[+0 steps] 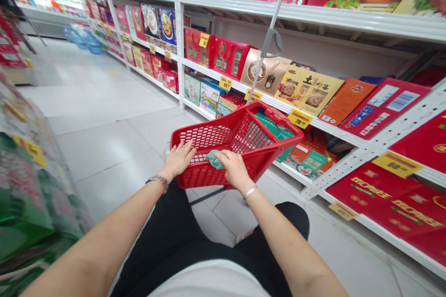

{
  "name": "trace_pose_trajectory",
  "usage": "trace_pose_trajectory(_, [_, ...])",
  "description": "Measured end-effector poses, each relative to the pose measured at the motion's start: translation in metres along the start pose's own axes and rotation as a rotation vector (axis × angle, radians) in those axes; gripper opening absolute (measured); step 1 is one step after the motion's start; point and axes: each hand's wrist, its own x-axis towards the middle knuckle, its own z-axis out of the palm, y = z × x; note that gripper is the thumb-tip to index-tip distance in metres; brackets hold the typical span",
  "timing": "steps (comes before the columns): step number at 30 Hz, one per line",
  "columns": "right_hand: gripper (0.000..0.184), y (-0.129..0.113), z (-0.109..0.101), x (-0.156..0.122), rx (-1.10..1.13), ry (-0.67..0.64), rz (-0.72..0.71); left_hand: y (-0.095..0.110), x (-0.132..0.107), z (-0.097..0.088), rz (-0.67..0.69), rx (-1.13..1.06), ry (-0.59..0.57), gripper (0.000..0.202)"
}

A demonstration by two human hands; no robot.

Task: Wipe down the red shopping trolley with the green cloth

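Note:
A red plastic shopping basket (209,134) with perforated walls stands in front of me, a long grey pull handle (268,41) rising from its far side. On the basket's near left rim rests my left hand (179,158), fingers stretched out and holding nothing. My right hand (233,167) grips a crumpled green cloth (215,159) over the near side of the basket. The cloth lies against the near rim, between the two hands. Part of it is hidden under the right fingers.
White shelving (223,74) with boxed goods and yellow price tags runs along the right. Green packages (21,209) stand close on my left. A tiled aisle (104,125) leads away toward blue water bottles (83,39). My knees flank the basket's near side.

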Motion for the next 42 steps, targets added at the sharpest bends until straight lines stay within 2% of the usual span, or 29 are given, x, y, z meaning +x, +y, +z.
trace_pose_trajectory(5, [0.074,0.063,-0.025,-0.019,-0.066,0.077,0.076,0.006,-0.004,0.001,0.024,0.049,-0.017,0.062])
trace_pose_trajectory(10, [0.067,0.132,-0.06,-0.028,-0.166,0.174,0.194,0.017,-0.009,0.004,0.053,0.098,-0.026,0.06])
trace_pose_trajectory(12, [0.065,0.149,-0.066,-0.028,-0.178,0.214,0.231,0.023,-0.013,0.006,0.068,0.119,-0.033,0.057])
trace_pose_trajectory(14, [0.064,0.156,-0.064,-0.027,-0.162,0.275,0.265,0.029,-0.017,0.009,0.091,0.142,-0.044,0.054])
trace_pose_trajectory(18, [0.065,0.139,-0.033,-0.033,-0.037,0.437,0.254,0.037,-0.024,0.011,0.127,0.18,-0.038,0.05])
trace_pose_trajectory(23, [0.066,0.087,0.024,-0.048,0.1,0.554,0.221,0.037,-0.025,0.011,0.12,0.19,-0.045,0.047])
trace_pose_trajectory(27, [0.062,0.035,0.058,-0.051,0.128,0.517,0.126,0.036,-0.025,0.011,0.098,0.176,-0.028,0.046])
trace_pose_trajectory(30, [0.053,-0.002,0.074,-0.052,0.125,0.43,-0.056,0.036,-0.027,0.01,0.101,0.165,-0.03,0.046])
trace_pose_trajectory(33, [0.043,-0.023,0.085,-0.054,0.101,0.294,-0.243,0.035,-0.03,0.009,0.122,0.184,-0.009,0.049])
trace_pose_trajectory(35, [0.036,-0.022,0.087,-0.058,0.074,0.255,-0.298,0.035,-0.032,0.007,0.13,0.211,-0.015,0.05])
trace_pose_trajectory(38, [0.032,0.001,0.076,-0.066,0.011,0.36,-0.265,0.034,-0.034,0.005,0.122,0.225,-0.045,0.05])
trace_pose_trajectory(40, [0.036,0.027,0.056,-0.071,-0.043,0.481,-0.193,0.032,-0.035,0.004,0.113,0.218,-0.053,0.051])
trace_pose_trajectory(42, [0.04,0.057,0.027,-0.072,-0.102,0.58,-0.054,0.028,-0.035,0.004,0.097,0.204,-0.044,0.055])
